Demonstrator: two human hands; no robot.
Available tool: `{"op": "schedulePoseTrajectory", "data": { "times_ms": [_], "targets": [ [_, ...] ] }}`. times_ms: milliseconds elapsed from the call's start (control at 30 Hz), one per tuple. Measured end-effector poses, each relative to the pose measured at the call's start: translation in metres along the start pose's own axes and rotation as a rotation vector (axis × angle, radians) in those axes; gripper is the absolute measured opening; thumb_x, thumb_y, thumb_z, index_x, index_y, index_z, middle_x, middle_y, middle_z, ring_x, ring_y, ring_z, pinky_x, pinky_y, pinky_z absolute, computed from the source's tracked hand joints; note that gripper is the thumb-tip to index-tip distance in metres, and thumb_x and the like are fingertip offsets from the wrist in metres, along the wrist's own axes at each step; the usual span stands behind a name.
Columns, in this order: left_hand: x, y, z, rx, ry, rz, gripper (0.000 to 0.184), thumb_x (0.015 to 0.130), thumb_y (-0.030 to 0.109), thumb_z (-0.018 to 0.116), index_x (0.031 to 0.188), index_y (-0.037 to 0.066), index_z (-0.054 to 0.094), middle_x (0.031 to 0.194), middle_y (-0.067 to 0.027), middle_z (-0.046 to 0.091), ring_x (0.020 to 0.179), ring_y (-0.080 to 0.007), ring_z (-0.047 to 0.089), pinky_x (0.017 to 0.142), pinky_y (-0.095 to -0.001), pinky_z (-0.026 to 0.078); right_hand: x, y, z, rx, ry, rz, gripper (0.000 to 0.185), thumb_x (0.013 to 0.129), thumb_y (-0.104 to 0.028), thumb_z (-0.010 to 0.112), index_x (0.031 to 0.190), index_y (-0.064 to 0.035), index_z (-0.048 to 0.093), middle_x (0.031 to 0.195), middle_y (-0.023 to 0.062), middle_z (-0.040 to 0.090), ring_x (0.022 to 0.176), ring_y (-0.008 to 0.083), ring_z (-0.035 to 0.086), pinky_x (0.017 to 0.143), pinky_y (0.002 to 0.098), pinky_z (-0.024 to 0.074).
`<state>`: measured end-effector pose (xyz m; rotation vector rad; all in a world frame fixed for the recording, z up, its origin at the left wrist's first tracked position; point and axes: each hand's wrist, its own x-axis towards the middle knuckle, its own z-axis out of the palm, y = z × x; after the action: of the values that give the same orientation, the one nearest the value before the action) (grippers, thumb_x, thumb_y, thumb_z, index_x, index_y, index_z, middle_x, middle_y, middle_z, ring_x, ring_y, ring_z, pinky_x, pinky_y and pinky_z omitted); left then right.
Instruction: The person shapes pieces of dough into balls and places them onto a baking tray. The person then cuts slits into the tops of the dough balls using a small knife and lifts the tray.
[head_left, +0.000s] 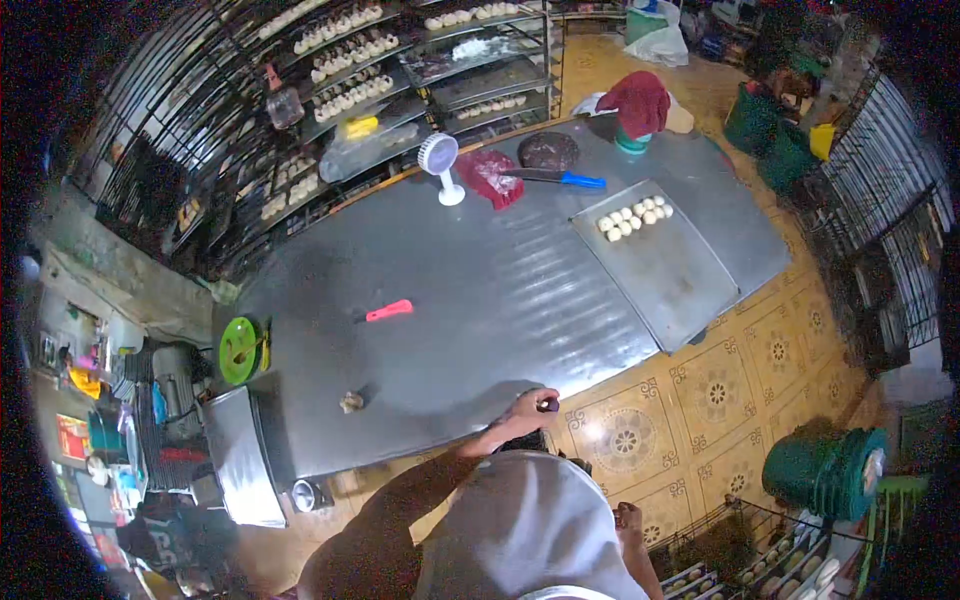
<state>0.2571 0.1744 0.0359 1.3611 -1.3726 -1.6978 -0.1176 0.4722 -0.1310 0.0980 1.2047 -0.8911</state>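
Observation:
My left hand (518, 418) is over the near edge of the grey table (440, 350), its fingers closed around a small dark purplish lump (548, 405). What kind of thing the lump is, I cannot tell. Low at my right side is my right hand (629, 522), with fingers curled; whatever they may hold is hidden. A small pale brown lump (351, 402) lies on the table left of my left hand. Farther in lies a knife with a pink handle (390, 310). At the right end, a metal tray (675, 275) bears rows of white dough balls (635, 217).
Along the table's far side are a white fan (440, 165), a red cloth (495, 178), a dark round mass (548, 151) and a blue-handled knife (582, 181). A green plate (239, 350) sits at the left end. Racks of trays (350, 80) stand behind; green buckets (822, 470) are at right.

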Motion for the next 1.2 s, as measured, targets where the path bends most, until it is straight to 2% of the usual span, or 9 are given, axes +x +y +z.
{"op": "schedulePoseTrajectory", "data": {
  "times_ms": [100, 267, 567, 633, 733, 900, 1000, 1067, 1200],
  "targets": [
    [0.023, 0.008, -0.029, 0.132, 0.027, -0.005, 0.047, 0.083, 0.023, 0.07, 0.122, -0.001, 0.061, 0.108, -0.0108, 0.068, 0.095, -0.0166, 0.064, 0.086, -0.0298, 0.051, -0.015, -0.036, 0.084, -0.363, 0.4, -0.134, 0.015, 0.093, -0.008, 0.054, 0.078, -0.0062, 0.054, 0.061, 0.0027, 0.049, 0.045, 0.0115, 0.046, 0.038, 0.0256, 0.0346],
    [0.048, 0.07, -0.097, -0.013, -0.029, -0.114, 0.038, 0.086, 0.021, 0.068, 0.116, -0.002, 0.064, 0.1, -0.0103, 0.069, 0.086, -0.0144, 0.065, 0.079, -0.03, 0.051, 0.006, -0.084, 0.161, -0.581, 0.303, -0.318, 0.033, 0.097, -0.022, 0.055, 0.122, -0.0002, 0.058, 0.091, 0.0087, 0.063, 0.072, 0.0154, 0.062, 0.059, 0.0271, 0.0508],
    [0.142, 0.01, -0.271, 0.08, 0.618, 0.12, 0.029, 0.085, 0.02, 0.068, 0.111, 0.007, 0.066, 0.093, -0.0055, 0.07, 0.082, -0.0155, 0.065, 0.076, -0.0316, 0.052, 0.012, -0.196, 0.339, -1.35, 0.125, -0.801, 0.035, 0.096, -0.021, 0.055, 0.119, 0.0042, 0.061, 0.09, 0.0092, 0.066, 0.075, 0.0149, 0.059, 0.065, 0.0297, 0.0481],
    [0.163, 0.049, -0.345, 0.441, 0.713, 0.077, 0.031, 0.085, 0.021, 0.068, 0.112, 0.006, 0.065, 0.091, -0.0064, 0.07, 0.081, -0.0158, 0.064, 0.073, -0.033, 0.052, 0.01, -0.207, 0.364, -1.242, 0.12, -0.761, 0.034, 0.096, -0.021, 0.056, 0.118, 0.0042, 0.061, 0.089, 0.0095, 0.066, 0.076, 0.0156, 0.059, 0.066, 0.03, 0.048],
    [0.193, 0.157, -0.423, 0.051, 0.883, 0.16, 0.042, 0.086, 0.028, 0.067, 0.117, 0.0, 0.061, 0.077, -0.0051, 0.067, 0.067, -0.014, 0.063, 0.068, -0.0306, 0.051, 0.008, -0.217, 0.394, -1.214, 0.145, -0.707, 0.034, 0.096, -0.021, 0.057, 0.117, 0.004, 0.062, 0.09, 0.0105, 0.066, 0.078, 0.0166, 0.059, 0.07, 0.0303, 0.0482],
    [0.293, 0.253, -0.549, 0.702, 1.122, 0.553, 0.042, 0.084, 0.028, 0.067, 0.114, -0.001, 0.061, 0.104, -0.018, 0.069, 0.099, -0.0359, 0.065, 0.087, -0.043, 0.051, 0.0, -0.199, 0.364, -1.046, 0.028, -0.669, 0.036, 0.096, -0.021, 0.057, 0.121, 0.0044, 0.059, 0.097, 0.0105, 0.065, 0.088, 0.0173, 0.059, 0.078, 0.0302, 0.0487],
    [0.332, 0.25, -0.575, 0.779, 1.254, 0.32, 0.044, 0.09, 0.027, 0.063, 0.126, 0.003, 0.058, 0.125, -0.0219, 0.06, 0.113, -0.035, 0.059, 0.096, -0.043, 0.047, 0.0, -0.18, 0.342, -0.917, 0.153, -0.413, 0.044, 0.1, -0.026, 0.051, 0.131, 0.0054, 0.05, 0.096, 0.0005, 0.054, 0.082, 0.0078, 0.049, 0.073, 0.019, 0.0431],
    [0.321, 0.229, -0.539, 0.731, 1.272, 0.683, 0.039, 0.086, 0.022, 0.062, 0.119, 0.0, 0.061, 0.114, -0.0231, 0.064, 0.104, -0.041, 0.061, 0.092, -0.0459, 0.048, -0.002, -0.167, 0.338, -0.796, 0.203, -0.433, 0.038, 0.1, -0.022, 0.05, 0.125, 0.0062, 0.053, 0.089, -0.0002, 0.054, 0.076, 0.0084, 0.048, 0.069, 0.019, 0.0422],
    [0.251, 0.144, -0.414, 0.195, 1.114, 0.458, 0.028, 0.089, 0.012, 0.061, 0.116, 0.001, 0.063, 0.109, -0.0205, 0.065, 0.101, -0.032, 0.063, 0.087, -0.0387, 0.049, 0.002, -0.152, 0.296, -0.957, 0.286, -0.376, 0.036, 0.098, -0.02, 0.053, 0.121, 0.0078, 0.056, 0.086, 0.0003, 0.055, 0.073, 0.0092, 0.048, 0.067, 0.0216, 0.0413]
  ]
}}
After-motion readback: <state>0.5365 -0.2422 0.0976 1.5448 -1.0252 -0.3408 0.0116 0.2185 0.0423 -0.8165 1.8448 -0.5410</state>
